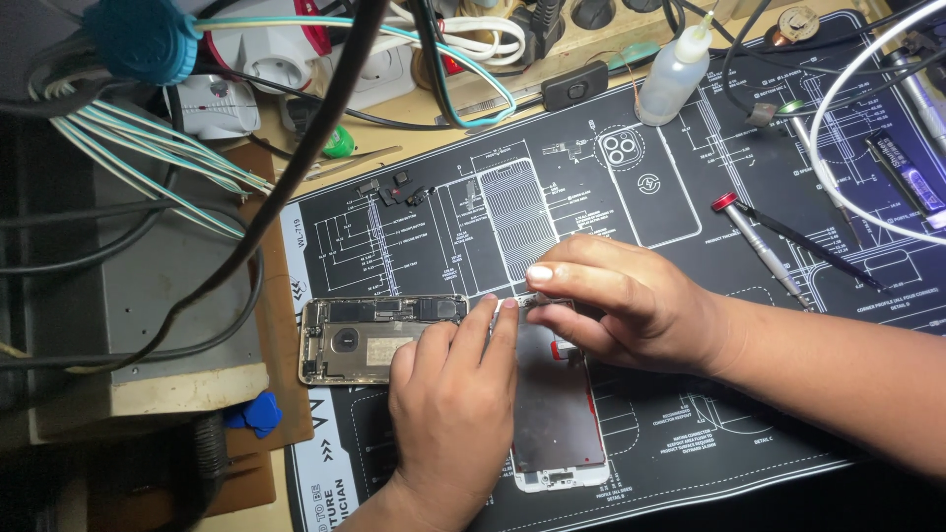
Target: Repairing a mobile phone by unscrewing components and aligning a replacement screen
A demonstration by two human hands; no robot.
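The left hand (448, 394) pressed down on the opened phone (370, 340) to steady it, its fingertips beside the right hand (616, 300), whose grip pinched a small part over the screen (557, 424).

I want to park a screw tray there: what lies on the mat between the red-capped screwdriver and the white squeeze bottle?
Head view: only bare printed mat lies between the screwdriver and the bottle.

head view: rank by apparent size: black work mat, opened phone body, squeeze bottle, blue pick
1. black work mat
2. opened phone body, partly covered by the left hand
3. squeeze bottle
4. blue pick, which sits partly in shadow, so its full outline is unsure.
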